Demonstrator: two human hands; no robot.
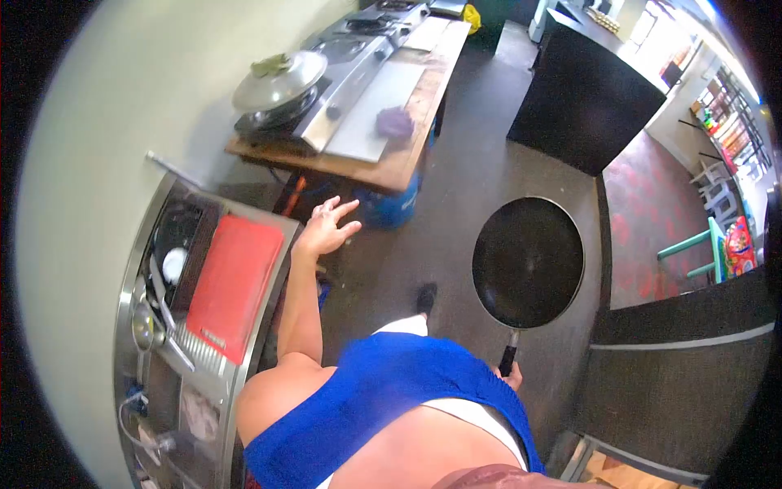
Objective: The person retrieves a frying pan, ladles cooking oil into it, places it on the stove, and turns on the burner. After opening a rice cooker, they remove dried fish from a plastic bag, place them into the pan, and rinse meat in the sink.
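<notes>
1. Grey floor (pixel 464 138) is seen all through the kitchen, with a pale wall (pixel 90 204) on the left side.
2. Blue clothing (pixel 383 383) is seen closest, worn by the person.
3. Just past it, a black handle (pixel 507 359) is held by the right hand (pixel 513 376). Fingers are wrapped round it, though part of the hand is hidden.
4. At the end of that handle, a big black pan (pixel 529 261) is held out over the floor. Nothing can be seen inside it.
5. Nothing is held by the left hand (pixel 326 228). Its fingers are spread apart, near a red board (pixel 236 281) laid on the metal sink unit (pixel 134 269).
6. So the picking up of the pan is done, it seems. It has not been put down on anything, so that part looks left to do.
7. Farther on, a wooden table (pixel 371 173) is topped by a metal stove (pixel 356 84). Its near end is taken up by a pot under a shiny lid (pixel 285 81). A purple cloth (pixel 395 122) is left near the table's edge.
8. Farther still, a black counter (pixel 578 98) is seen, and white chairs (pixel 717 196) are seen off to the right.
</notes>
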